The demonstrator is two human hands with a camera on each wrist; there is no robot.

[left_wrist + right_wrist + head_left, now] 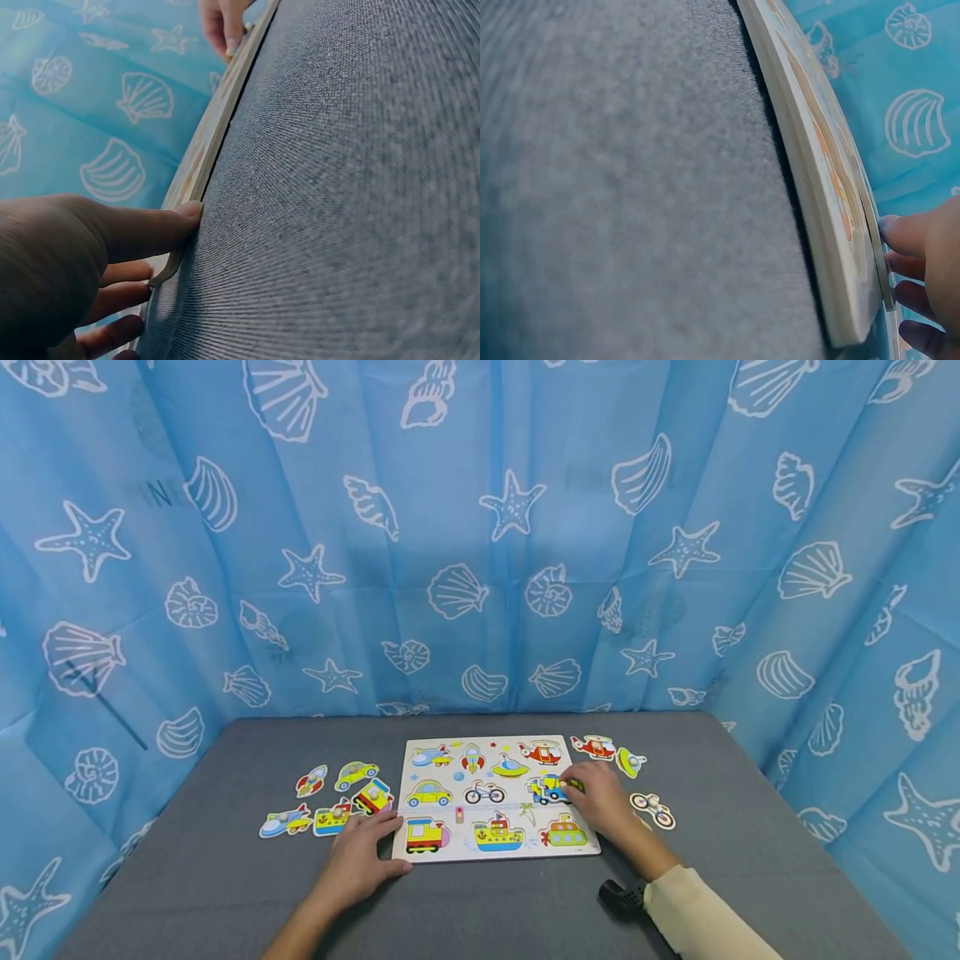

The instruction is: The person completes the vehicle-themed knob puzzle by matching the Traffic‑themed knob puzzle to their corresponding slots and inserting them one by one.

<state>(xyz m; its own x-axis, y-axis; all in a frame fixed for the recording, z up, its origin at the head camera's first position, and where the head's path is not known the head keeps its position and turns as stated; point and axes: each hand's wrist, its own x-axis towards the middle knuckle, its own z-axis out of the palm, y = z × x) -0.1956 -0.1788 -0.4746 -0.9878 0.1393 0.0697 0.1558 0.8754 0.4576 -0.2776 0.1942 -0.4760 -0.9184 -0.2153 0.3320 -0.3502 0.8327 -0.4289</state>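
Observation:
A wooden peg puzzle board (513,783) printed with vehicles lies flat on the table. My left hand (362,857) rests at its near left corner; in the left wrist view the thumb (161,229) lies along the front edge and the loosely extended fingers along the left side. With my right hand (600,797) I pinch a blue and yellow vehicle puzzle piece (546,788) over the right end of the middle row. The right wrist view catches that piece edge-on as a thin wooden strip (879,262) beside the fingertips.
Left of the board lie loose pieces: a rocket (311,782), car (356,775), train (372,796), ship (332,818) and plane (285,821). On the right are a helicopter (593,747), flying saucer (630,762) and bicycle (653,810). A blue shell-print curtain (480,635) hangs behind.

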